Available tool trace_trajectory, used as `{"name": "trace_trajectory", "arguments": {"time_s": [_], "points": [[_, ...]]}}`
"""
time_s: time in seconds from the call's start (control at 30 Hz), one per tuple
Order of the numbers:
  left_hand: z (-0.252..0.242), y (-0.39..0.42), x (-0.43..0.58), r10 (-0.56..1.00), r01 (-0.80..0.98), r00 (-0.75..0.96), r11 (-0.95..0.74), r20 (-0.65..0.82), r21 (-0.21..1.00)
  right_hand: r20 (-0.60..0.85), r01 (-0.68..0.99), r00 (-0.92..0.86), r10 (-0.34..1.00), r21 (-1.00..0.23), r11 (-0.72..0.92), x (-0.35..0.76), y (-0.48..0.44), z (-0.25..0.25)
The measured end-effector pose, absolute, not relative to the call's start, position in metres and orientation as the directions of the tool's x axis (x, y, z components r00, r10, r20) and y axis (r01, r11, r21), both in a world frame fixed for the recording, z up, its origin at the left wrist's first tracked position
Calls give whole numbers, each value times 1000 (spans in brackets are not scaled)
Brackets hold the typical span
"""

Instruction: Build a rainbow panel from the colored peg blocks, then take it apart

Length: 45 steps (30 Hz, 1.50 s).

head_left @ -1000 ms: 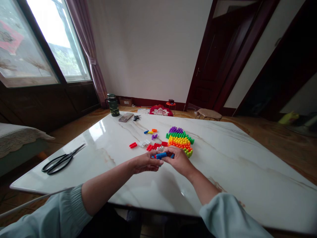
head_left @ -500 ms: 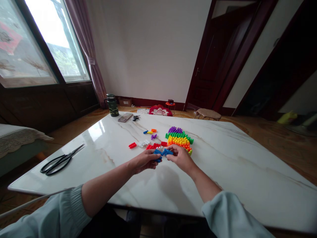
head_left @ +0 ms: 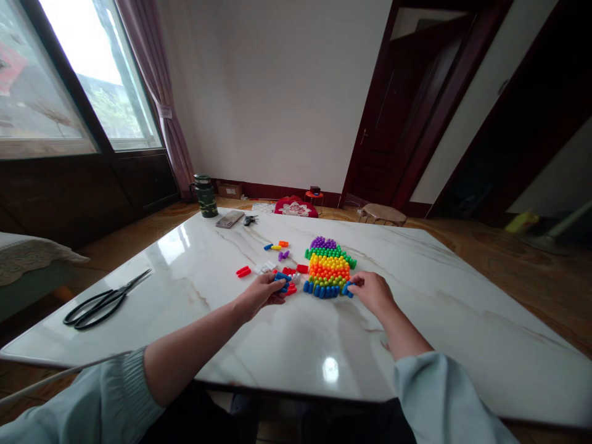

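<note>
On the table lies a block of plastic pegs (head_left: 329, 265) in coloured rows: purple at the back, then green, yellow, orange, olive and blue at the front. My right hand (head_left: 374, 291) pinches a blue peg (head_left: 348, 288) at the front right corner of this block. Off to the left, my left hand (head_left: 259, 295) is closed on several blue pegs (head_left: 282, 280). Just behind that hand are loose red pegs (head_left: 290, 271) and white pegs (head_left: 267, 267), partly hidden by it.
Long-bladed black scissors (head_left: 107, 300) lie at the table's left. Near the far edge stand a camouflage flask (head_left: 205, 196), a phone (head_left: 230, 219) and keys (head_left: 250, 219). Two red pegs (head_left: 243, 271), purple pegs (head_left: 283, 254) and an orange peg (head_left: 283, 244) lie about the marble table (head_left: 416, 333).
My hands were together over the blue pegs and have parted. The right one has moved right to the block's front corner with a blue peg; the left has drawn slightly left, still holding blue pegs.
</note>
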<state>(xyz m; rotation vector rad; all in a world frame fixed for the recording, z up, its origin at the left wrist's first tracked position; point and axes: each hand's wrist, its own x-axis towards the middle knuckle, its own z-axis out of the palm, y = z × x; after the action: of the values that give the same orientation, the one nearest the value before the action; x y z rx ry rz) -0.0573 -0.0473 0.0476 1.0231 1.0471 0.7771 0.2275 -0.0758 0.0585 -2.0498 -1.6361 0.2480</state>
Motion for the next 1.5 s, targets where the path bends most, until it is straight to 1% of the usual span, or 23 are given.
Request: {"name": "trace_trajectory", "arguments": {"time_s": [0.07,0.17,0.33,0.43,0.5,0.6,0.77,0.83,0.9,0.97,1.03,1.1,1.17,1.27,1.33,1.4,1.43,1.47,1.5], "points": [[45,-46,-58,894,-40,323,340,-310,939,80,893,262,962,-398,-210,233,-77,49],[43,-47,-58,890,-25,341,332,-304,943,35,928,238,971,-302,-217,227,-76,39],[44,-50,-57,885,-18,348,337,-310,941,55,945,232,971,-250,-212,221,-72,42],[46,-51,-56,887,-47,331,356,-321,933,68,938,284,957,-225,-262,221,-76,52],[47,-51,-56,882,-62,330,375,-336,925,16,931,295,955,-230,-283,219,-80,58],[47,-51,-56,872,-76,343,397,-350,915,-101,931,239,966,-259,-258,217,-83,59],[42,-52,-57,854,-65,415,371,-313,926,-116,929,208,971,-287,-234,207,-82,54],[41,-54,-56,843,-80,447,371,-299,925,-119,909,153,981,-373,-187,196,-83,54],[40,-57,-53,825,-110,489,381,-284,918,-72,839,59,996,-537,-89,180,-85,54],[41,-62,-50,795,-125,549,384,-258,915,9,717,-43,999,-696,37,163,-87,57],[43,-66,-48,769,-129,599,369,-224,920,83,624,-127,988,-768,145,148,-90,60],[46,-69,-46,767,-141,611,346,-193,928,133,601,-151,979,-774,198,137,-92,64],[48,-71,-45,777,-146,605,324,-175,935,169,586,-135,976,-781,216,131,-93,68],[49,-69,-45,776,-91,601,302,-189,949,199,492,-118,973,-839,231,137,-90,71],[49,-65,-48,798,-31,562,283,-217,959,228,465,-32,973,-858,217,154,-85,71],[49,-58,-53,845,17,479,260,-236,965,299,531,148,943,-828,179,183,-78,69],[49,-53,-57,873,28,425,249,-237,968,366,610,234,901,-776,157,199,-76,67],[50,-48,-61,900,30,370,237,-231,971,410,696,300,862,-712,96,217,-74,65],[51,-44,-66,923,24,316,222,-218,975,419,762,339,842,-648,16,233,-73,61]]}}
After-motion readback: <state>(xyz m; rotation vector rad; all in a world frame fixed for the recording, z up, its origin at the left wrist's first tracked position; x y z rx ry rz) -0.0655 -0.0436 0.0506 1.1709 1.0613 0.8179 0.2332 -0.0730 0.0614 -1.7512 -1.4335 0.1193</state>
